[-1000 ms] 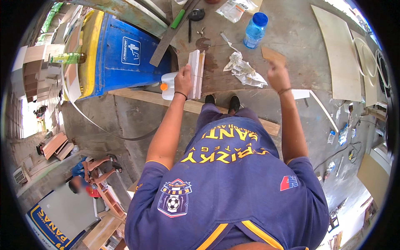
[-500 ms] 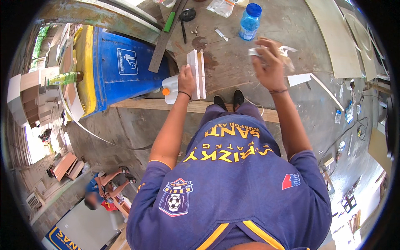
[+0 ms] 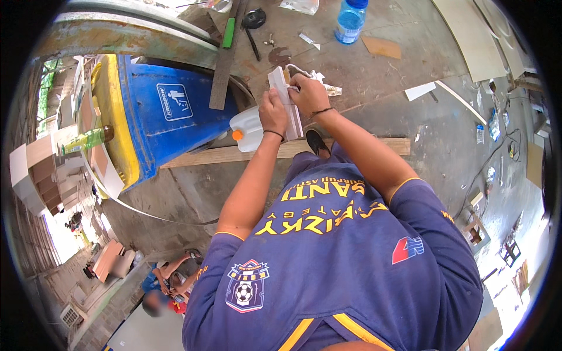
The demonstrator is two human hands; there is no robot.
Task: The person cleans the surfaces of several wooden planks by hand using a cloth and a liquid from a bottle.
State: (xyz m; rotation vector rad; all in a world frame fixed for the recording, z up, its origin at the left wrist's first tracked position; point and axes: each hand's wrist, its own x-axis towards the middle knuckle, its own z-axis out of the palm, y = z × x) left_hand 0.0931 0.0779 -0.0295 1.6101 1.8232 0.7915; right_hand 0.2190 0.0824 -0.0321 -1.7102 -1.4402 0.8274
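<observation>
Jug (image 3: 250,127) near left hand (image 3: 273,113)

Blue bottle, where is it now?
The blue bottle stands at the head view's top, right of centre, left of the flat brown piece, beyond the right hand.
</observation>
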